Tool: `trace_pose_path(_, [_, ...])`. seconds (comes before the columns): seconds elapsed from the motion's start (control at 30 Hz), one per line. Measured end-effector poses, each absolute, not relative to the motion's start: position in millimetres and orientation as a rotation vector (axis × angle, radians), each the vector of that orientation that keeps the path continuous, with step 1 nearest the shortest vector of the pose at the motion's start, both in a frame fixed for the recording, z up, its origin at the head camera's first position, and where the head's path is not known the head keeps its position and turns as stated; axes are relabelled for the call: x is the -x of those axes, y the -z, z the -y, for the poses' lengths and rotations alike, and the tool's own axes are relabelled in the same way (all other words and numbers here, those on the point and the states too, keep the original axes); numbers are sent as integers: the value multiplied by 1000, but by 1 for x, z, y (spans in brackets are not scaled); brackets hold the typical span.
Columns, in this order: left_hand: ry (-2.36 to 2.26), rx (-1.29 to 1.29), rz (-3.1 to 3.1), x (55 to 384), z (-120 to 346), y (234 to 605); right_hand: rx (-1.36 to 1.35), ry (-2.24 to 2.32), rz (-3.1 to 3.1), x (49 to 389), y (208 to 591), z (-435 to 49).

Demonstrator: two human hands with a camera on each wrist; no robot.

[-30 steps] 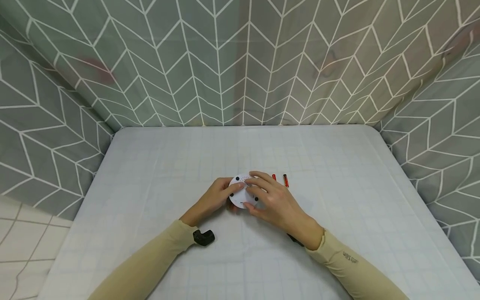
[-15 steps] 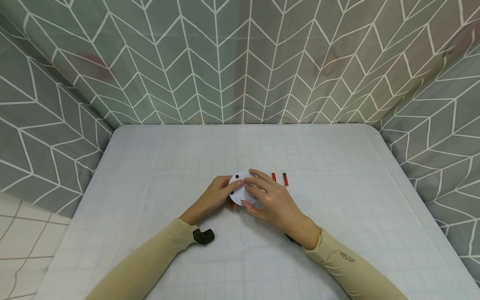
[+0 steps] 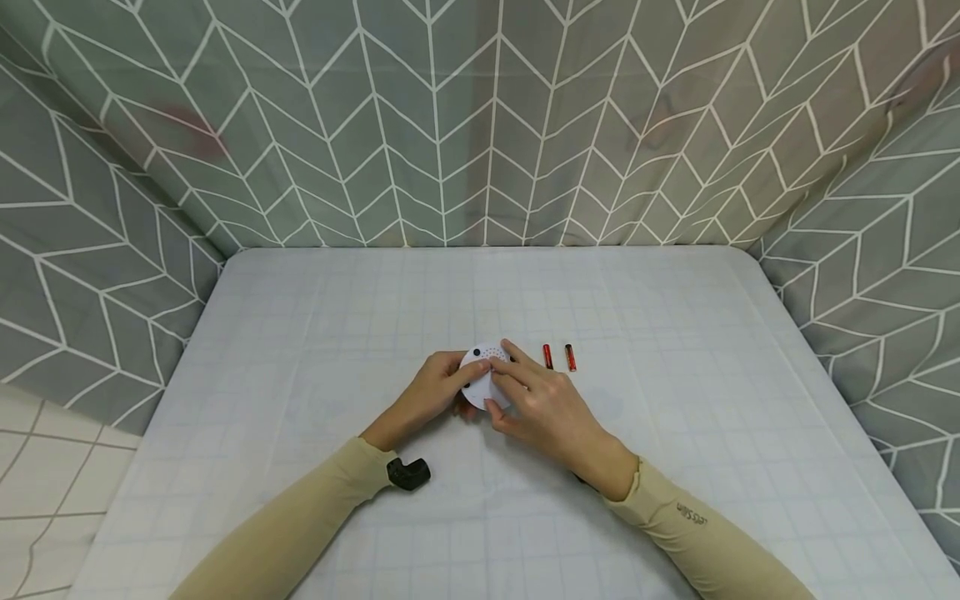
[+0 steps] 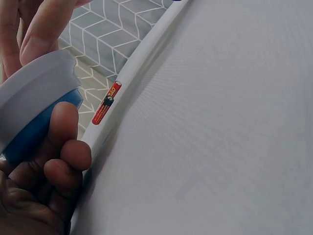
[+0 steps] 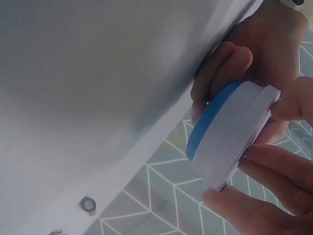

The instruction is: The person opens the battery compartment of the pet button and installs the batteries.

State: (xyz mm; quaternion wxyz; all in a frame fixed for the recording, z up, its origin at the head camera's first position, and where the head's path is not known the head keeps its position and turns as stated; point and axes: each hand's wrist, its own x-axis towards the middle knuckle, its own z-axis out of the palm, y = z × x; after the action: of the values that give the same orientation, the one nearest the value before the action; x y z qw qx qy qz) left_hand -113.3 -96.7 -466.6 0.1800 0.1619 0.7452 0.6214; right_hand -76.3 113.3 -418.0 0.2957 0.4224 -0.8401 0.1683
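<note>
A round white device point(image 3: 480, 387) with small holes and black feet on its upturned back sits between both hands, over the middle of the table. Its other side is blue, as the right wrist view shows on the device point(image 5: 230, 125). My left hand point(image 3: 433, 390) grips it from the left, thumb on the back and fingers curled beneath. With its thumb and fingertips, my right hand point(image 3: 551, 410) pinches the right part of the device and covers some of its back. The left wrist view shows the left hand's fingers point(image 4: 66, 125) curled against the blue side.
Two red-and-black batteries, a left one point(image 3: 547, 357) and a right one point(image 3: 571, 357), lie just beyond the right hand. A white cloth covers the table point(image 3: 375, 308). Patterned grey curtains point(image 3: 480, 125) hang at its back and sides.
The right hand's fingers have drawn closer together on the device's back, and the hand sits slightly further left. The left hand keeps its hold, and the device has tilted slightly.
</note>
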Motion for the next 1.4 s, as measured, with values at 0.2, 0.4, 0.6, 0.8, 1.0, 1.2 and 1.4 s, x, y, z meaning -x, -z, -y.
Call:
trace_pose_path(0.2, [-1751,-477,-2110,114,97,465,-1151,-413,2205,77,418,-113])
trace_pose_path(0.4, [-1737,-492,-2129,115,98,465,-1172,-445,2201,80,416,-114])
trace_pose_path(0.6, [-1756,-480,-2114,115,99,466,-1177,-449,2210,81,414,-115])
trace_pose_path(0.8, [-1772,-450,-2086,115,98,469,-1181,-499,2248,81,414,-118])
trace_pose_path(1.0, [-1781,-465,-2066,114,97,468,-1196,-574,2264,81,413,-121])
trace_pose_path(1.2, [-1780,-461,-2059,113,97,468,-1188,-634,2261,81,412,-122])
trace_pose_path(1.4, [-1787,-440,-2065,113,97,468,-1217,-691,2282,81,410,-122])
